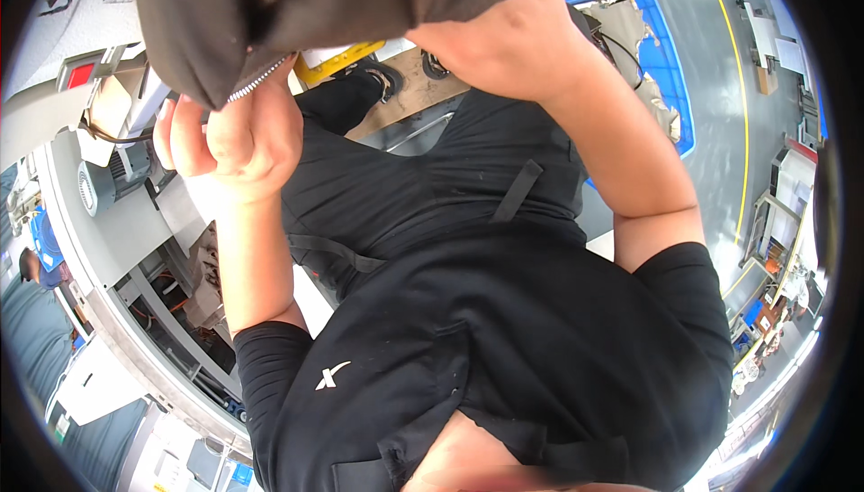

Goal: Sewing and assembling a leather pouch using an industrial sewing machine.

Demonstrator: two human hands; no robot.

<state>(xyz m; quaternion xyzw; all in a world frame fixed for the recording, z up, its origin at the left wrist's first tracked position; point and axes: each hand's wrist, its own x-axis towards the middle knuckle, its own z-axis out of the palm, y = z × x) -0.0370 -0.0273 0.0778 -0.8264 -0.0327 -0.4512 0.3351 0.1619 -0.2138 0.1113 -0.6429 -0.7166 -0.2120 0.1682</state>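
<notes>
A dark brown fabric piece [333,1] with a metal zipper [258,80] along its edge is held up in front of me, filling the top of the view. My left hand [238,136] is closed at its lower left corner, fingers curled by the zipper teeth. My right hand [504,46] grips the fabric's right side, near another stretch of zipper; its fingertips are hidden by the cloth. Below the fabric, between the hands, part of a yellow-edged object [340,62] shows.
A white table [31,127] with a grey motor-like unit [112,177] beneath it stands at my left. On my right, a blue bin [670,69] holds beige material. A wooden board [409,91] lies by my feet. A yellow line [745,132] crosses the grey floor.
</notes>
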